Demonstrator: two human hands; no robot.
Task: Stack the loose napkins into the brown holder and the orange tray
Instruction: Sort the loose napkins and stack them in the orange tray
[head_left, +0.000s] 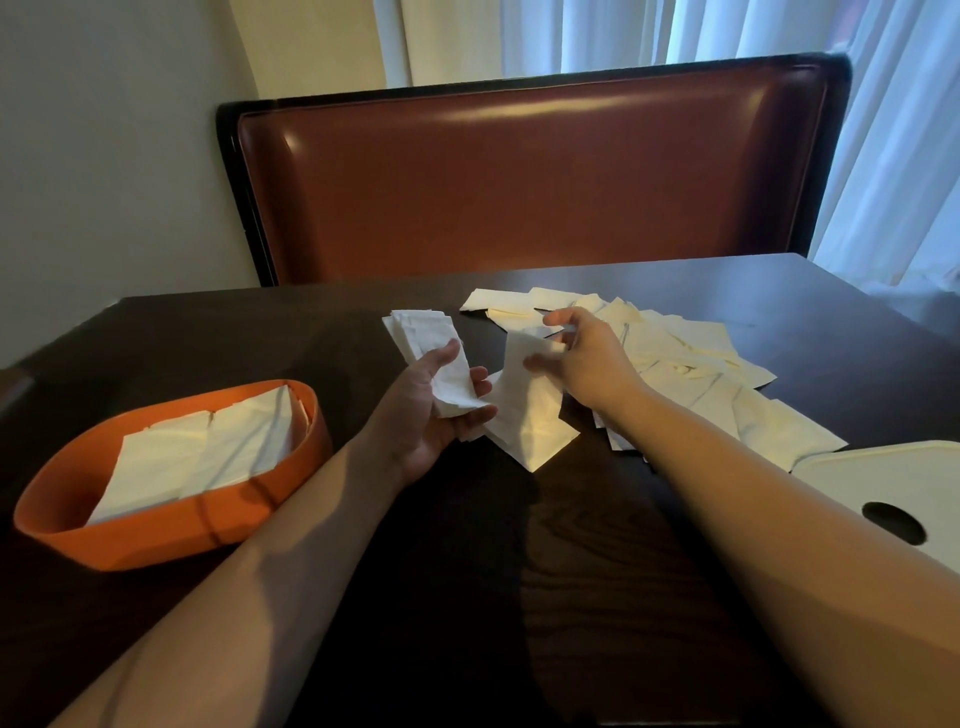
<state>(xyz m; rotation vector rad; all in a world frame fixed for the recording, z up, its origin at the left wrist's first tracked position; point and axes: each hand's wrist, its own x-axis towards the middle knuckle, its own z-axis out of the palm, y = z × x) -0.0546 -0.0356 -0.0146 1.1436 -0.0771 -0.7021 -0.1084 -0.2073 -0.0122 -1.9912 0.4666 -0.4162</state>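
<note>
From where the head camera looked, the left hand (441, 410) sat palm up over the dark wood-grain table (467, 597), fingers and thumb curled round a small stack of folded white paper napkins (441, 358). That stack's long axis ran from the palm away toward the padded reddish-brown booth seat back (530, 176), leaning a bit left, far end sticking out past the fingers.

The right hand (582, 358) was pinching 1 single folded white napkin (524, 410) by its upper end, so it hung point-down with the lower corner at or just above the table, right beside the stack. Behind it lay the spread of loose cream-white napkins (691, 364), fanned toward the right edge.

The oval orange plastic tray (171, 535) sat at the left, already holding a flat layer of white napkins (208, 457). A white lid-like piece with a dark oval hole (893, 493) showed at the far right. Couldn't spot any brown holder.

My guess on the risk: that dangling napkin is limp, so it could fold or land skewed on the stack, and the loose grip underneath might let the pile fan out.
</note>
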